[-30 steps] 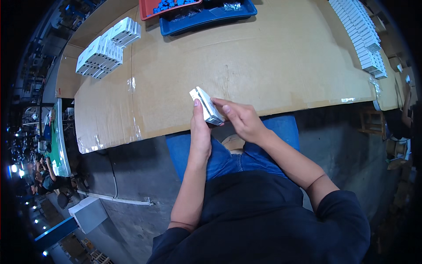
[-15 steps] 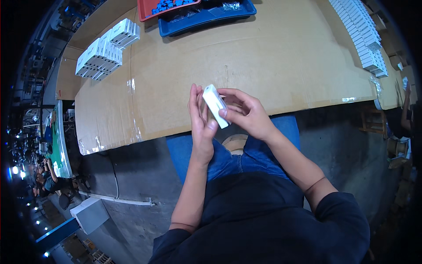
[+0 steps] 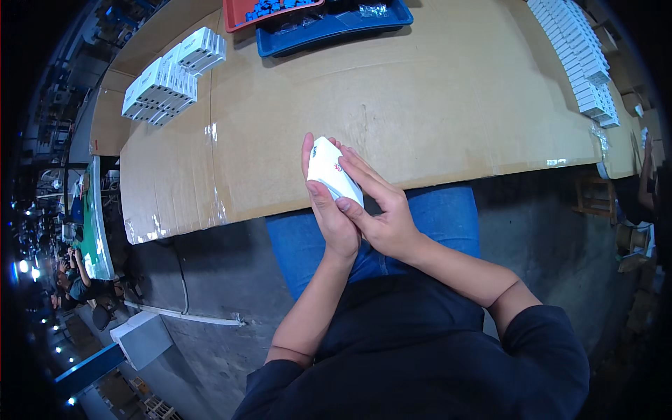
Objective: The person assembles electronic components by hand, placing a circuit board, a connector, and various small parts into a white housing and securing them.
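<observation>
Between my palms sits a small white box [image 3: 326, 170] with a little red mark on its upturned broad face. My left hand [image 3: 334, 220] is closed along the box's left side, thumb lying on the near part. From the right, my right hand [image 3: 383, 210] presses on it, fingers along the far right edge and thumb at the near end. Both hands hold the box above the table's near edge, over my lap. The box's underside and some left fingers are hidden.
A cardboard-covered table [image 3: 420, 105] spreads ahead. White boxes are stacked at the left [image 3: 161, 87] and in a long row at the far right [image 3: 577, 63]. A blue tray [image 3: 336, 38] and a red tray [image 3: 238, 21] with small blue pieces stand at the back.
The box has turned from showing a narrow side to showing its broad face. My right hand has closed in against it, and my left hand now wraps it with the thumb on top.
</observation>
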Available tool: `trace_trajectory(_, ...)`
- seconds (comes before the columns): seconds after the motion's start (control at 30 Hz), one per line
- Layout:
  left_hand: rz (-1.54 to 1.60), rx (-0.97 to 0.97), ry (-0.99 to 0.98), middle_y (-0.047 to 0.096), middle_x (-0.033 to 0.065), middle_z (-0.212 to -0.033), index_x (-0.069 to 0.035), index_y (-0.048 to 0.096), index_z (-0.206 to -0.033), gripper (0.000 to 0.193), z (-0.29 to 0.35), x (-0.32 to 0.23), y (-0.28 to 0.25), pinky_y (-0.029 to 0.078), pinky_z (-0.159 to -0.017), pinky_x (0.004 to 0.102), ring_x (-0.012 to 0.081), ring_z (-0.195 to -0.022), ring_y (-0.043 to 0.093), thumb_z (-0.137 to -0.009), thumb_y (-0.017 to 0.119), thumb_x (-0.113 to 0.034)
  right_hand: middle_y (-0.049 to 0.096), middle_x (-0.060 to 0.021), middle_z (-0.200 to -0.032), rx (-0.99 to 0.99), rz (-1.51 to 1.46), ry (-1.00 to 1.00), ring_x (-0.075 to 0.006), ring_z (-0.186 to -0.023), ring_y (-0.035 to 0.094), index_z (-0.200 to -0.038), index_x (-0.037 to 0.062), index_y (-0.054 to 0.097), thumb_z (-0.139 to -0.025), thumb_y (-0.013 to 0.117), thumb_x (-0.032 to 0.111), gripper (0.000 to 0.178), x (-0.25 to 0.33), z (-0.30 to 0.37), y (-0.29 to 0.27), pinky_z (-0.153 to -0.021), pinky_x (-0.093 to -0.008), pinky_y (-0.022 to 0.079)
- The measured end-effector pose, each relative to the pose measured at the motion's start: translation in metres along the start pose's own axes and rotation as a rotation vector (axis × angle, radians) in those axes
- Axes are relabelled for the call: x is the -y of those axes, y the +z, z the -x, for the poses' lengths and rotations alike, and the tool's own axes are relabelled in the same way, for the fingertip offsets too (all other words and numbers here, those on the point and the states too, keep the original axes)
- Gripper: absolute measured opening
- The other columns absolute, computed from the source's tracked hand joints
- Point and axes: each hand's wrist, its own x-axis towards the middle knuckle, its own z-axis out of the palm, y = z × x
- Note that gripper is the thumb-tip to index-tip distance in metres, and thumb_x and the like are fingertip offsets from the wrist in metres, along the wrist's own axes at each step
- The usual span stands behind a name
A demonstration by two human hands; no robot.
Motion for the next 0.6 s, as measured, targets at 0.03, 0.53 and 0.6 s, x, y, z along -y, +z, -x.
trace_trajectory(0.03, 0.010, 0.007, 0.009, 0.048, 0.0141, -0.148, -0.009, 0.021, -0.166, 0.086, 0.001, -0.001, 0.001, 0.038, -0.116, 0.0400, 0.0247, -0.138, 0.047, -0.107, 0.030, -0.070, 0.045, -0.0285, -0.160, 0.001, -0.001, 0.000, -0.0392, -0.151, 0.042, -0.147, -0.0048, 0.055, -0.098, 0.073, 0.015, 0.056, 0.001, 0.000, 0.001, -0.120, -0.0438, 0.039)
trace_trajectory(0.53, 0.045, 0.087, 0.119, 0.048, 0.0129, -0.145, -0.003, 0.027, -0.158, 0.096, 0.007, 0.007, -0.010, 0.036, -0.114, 0.0362, 0.0221, -0.133, 0.047, -0.101, 0.037, -0.079, 0.039, -0.0342, -0.160, 0.007, -0.080, -0.085, -0.0436, -0.152, 0.038, -0.151, -0.0100, 0.046, -0.105, 0.060, 0.009, 0.052, 0.000, 0.014, 0.011, -0.121, -0.0446, 0.036)
trace_trajectory(0.6, 0.005, 0.082, 0.143, 0.048, 0.0130, -0.145, -0.003, 0.027, -0.158, 0.096, 0.008, 0.007, -0.011, 0.035, -0.114, 0.0361, 0.0221, -0.133, 0.047, -0.100, 0.037, -0.079, 0.039, -0.0341, -0.160, -0.021, -0.098, -0.104, -0.0439, -0.151, 0.039, -0.151, -0.0101, 0.046, -0.106, 0.058, 0.010, 0.051, 0.000, 0.016, 0.014, -0.121, -0.0446, 0.036)
